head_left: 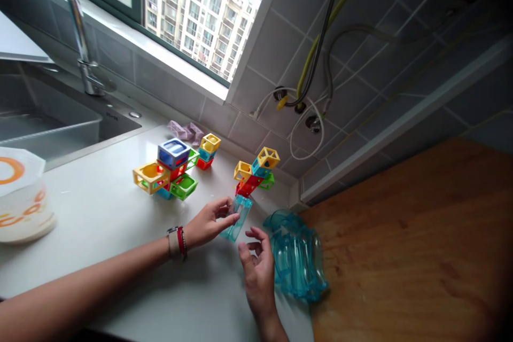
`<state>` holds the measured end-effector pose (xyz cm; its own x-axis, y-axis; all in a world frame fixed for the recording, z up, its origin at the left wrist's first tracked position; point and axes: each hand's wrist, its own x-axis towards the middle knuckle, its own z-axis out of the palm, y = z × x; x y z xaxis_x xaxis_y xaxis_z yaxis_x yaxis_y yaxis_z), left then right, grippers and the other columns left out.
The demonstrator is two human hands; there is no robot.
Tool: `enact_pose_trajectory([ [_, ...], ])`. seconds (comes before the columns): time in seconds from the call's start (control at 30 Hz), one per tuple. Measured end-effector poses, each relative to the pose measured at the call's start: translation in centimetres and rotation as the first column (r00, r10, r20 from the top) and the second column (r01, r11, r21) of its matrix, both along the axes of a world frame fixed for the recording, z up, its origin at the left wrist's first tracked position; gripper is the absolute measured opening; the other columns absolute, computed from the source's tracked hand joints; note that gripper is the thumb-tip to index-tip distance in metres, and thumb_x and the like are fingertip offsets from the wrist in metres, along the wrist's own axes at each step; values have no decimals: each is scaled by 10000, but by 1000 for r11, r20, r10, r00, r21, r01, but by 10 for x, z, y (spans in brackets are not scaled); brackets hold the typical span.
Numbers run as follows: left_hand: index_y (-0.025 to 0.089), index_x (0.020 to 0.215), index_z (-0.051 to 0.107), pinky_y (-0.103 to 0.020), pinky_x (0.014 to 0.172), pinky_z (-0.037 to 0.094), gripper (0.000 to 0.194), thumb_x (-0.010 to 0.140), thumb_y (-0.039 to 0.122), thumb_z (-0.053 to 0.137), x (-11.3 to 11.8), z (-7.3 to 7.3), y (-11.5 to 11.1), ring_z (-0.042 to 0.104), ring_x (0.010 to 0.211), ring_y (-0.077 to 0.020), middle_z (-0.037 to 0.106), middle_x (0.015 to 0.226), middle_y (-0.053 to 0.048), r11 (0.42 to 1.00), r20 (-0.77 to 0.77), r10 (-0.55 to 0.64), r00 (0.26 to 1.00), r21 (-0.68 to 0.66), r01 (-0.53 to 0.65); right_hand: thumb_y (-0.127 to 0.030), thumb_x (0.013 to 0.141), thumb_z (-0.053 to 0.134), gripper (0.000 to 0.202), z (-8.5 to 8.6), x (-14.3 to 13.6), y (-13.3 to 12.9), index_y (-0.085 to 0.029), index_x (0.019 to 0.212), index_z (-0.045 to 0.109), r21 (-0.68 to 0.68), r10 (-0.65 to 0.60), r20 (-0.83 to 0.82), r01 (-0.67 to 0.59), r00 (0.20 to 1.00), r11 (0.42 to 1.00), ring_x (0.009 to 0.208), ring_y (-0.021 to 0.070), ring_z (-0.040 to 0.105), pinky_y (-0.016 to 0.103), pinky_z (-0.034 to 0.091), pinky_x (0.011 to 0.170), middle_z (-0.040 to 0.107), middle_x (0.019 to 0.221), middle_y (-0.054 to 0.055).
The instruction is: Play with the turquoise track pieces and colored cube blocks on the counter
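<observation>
My left hand point(210, 223), with a watch and red band at the wrist, grips a clear teal block point(237, 219) between thumb and fingers. Just beyond that block stands a stack of red, blue, yellow and green open-frame blocks point(252, 179). To the right of the teal block, my right hand point(257, 262) is held with its fingers curved and apart, nothing between them. A larger cluster of coloured blocks point(172, 167) sits further left, with a small yellow, blue and red stack point(207, 150) behind it.
Teal transparent plastic pieces point(298, 256) lie beside my right hand, next to a wooden board point(385, 240). A white tub point(24, 197) stands at the left, near the sink point(44, 117) and tap point(76, 26). Purple pieces point(185, 131) lie by the wall; cables hang above.
</observation>
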<state>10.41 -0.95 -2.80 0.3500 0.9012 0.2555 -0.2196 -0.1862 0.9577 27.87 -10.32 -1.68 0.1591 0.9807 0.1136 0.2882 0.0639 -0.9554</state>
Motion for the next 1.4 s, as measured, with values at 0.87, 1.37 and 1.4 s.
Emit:
enact_pose_trajectory([
  [0.87,232,874,569,-319,693,492,198,936,413,619,-20,-22,16,602,707,-185,617,937,-21,878,-475,439,762,407,-252,-604,772,748,527,-14,10,88,-172,1020,578,-53,-81,138,89,987,995,747,198,681,258,535,541,699,938,73],
  [1.37,198,1116,701,-399,860,507,264,912,354,638,-32,-26,22,592,1039,-314,649,1092,-131,825,-758,557,340,552,-121,-487,717,825,442,-5,25,123,-116,953,781,-110,-26,615,119,788,987,723,295,670,349,499,676,700,705,89],
  [1.4,196,1117,703,-404,863,510,271,912,357,629,-32,-26,22,589,1050,-320,645,1105,-137,822,-756,562,335,555,-125,-486,737,815,445,-3,23,124,-116,983,780,-108,-27,620,119,784,987,749,297,679,349,504,695,714,735,96],
])
